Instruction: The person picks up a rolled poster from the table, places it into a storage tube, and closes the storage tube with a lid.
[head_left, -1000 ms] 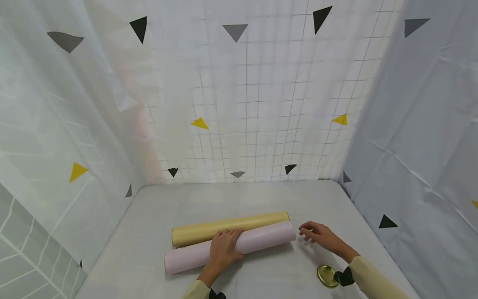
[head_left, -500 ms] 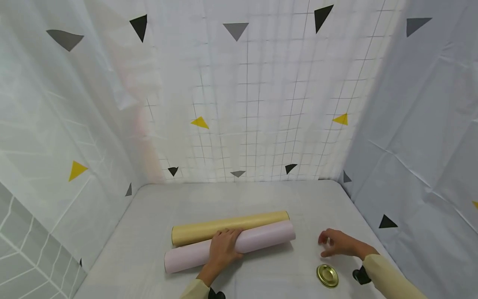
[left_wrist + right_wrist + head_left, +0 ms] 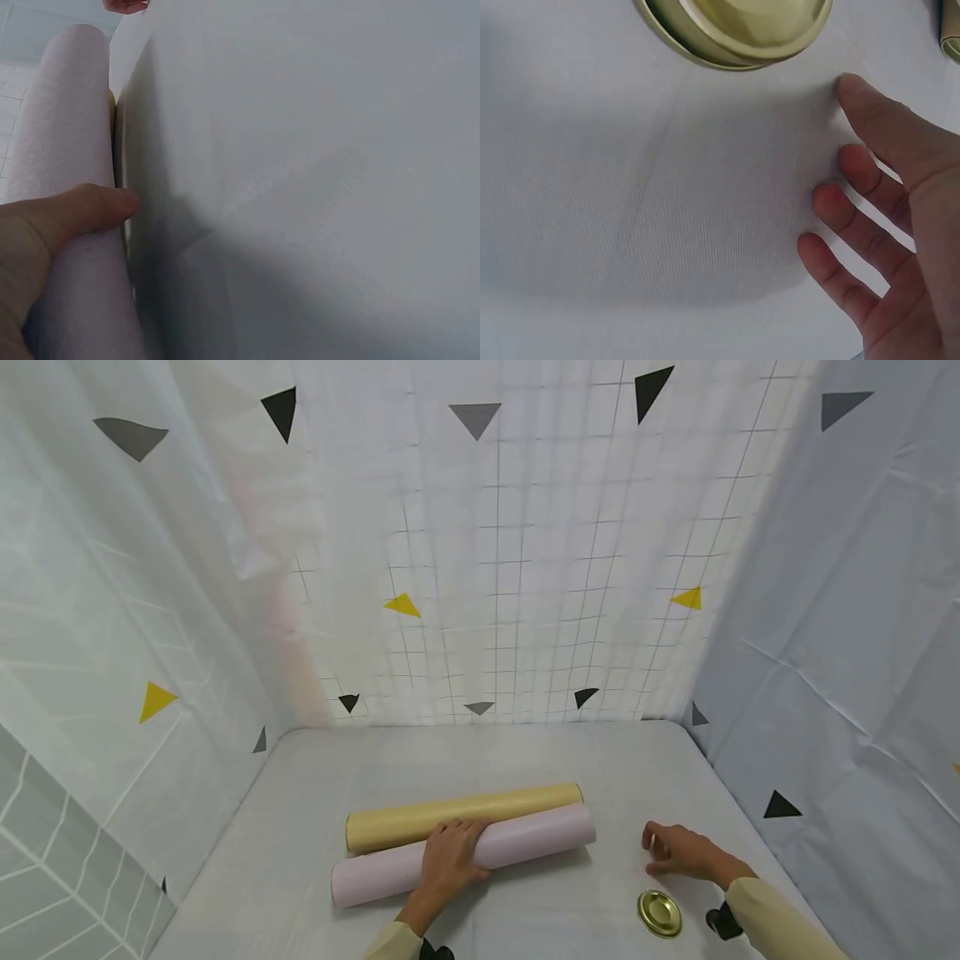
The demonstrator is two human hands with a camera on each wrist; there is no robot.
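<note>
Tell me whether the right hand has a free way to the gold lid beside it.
Probably yes: the right hand hovers open over bare tablecloth, and the gold lid lies uncovered just nearer the person, nothing between them.

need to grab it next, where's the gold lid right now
In the head view the gold lid lies flat on the grey table at the near right, just in front of the right hand and right of the pink tube.

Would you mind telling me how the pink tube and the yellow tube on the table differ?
The pink tube lies nearer the person, the yellow tube behind it, farther away. The left hand rests on the pink tube; from the head view the fingertips seem to reach the yellow tube's edge. The pink tube looks somewhat thicker. Both lie flat, side by side and parallel, on the grey table.
</note>
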